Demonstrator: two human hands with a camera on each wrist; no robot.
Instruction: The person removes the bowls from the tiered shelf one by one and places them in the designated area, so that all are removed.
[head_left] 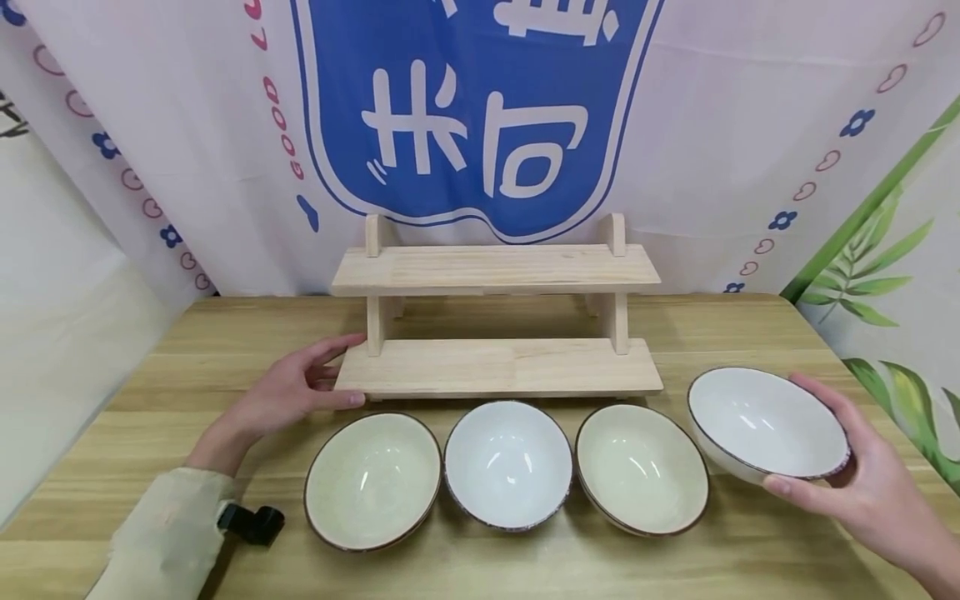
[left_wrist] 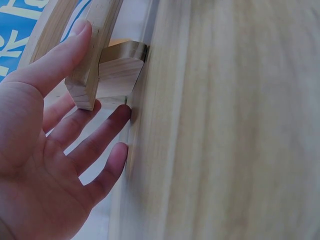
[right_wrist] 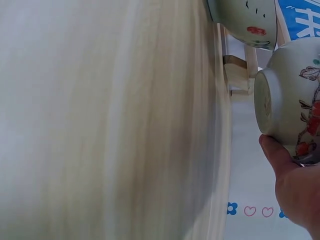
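My right hand (head_left: 873, 479) holds a white bowl (head_left: 767, 421) with a dark rim, thumb near its front and fingers round the right side. The bowl is tilted and raised off the table. In the right wrist view its foot ring and red painted pattern (right_wrist: 311, 120) show. At the left end of a two-tier wooden shelf (head_left: 498, 367), my left hand (head_left: 281, 390) grips the lower board, thumb on top and fingers below and behind. In front of the shelf stand a cream bowl (head_left: 372, 483), a white bowl (head_left: 507, 465) and another cream bowl (head_left: 642, 471).
The wooden table (head_left: 180, 392) runs back to a white curtain (head_left: 712, 150) with a blue printed panel (head_left: 465, 100). The upper board (head_left: 495, 268) of the shelf stands against that backdrop. A black device (head_left: 251, 523) is strapped to the left sleeve.
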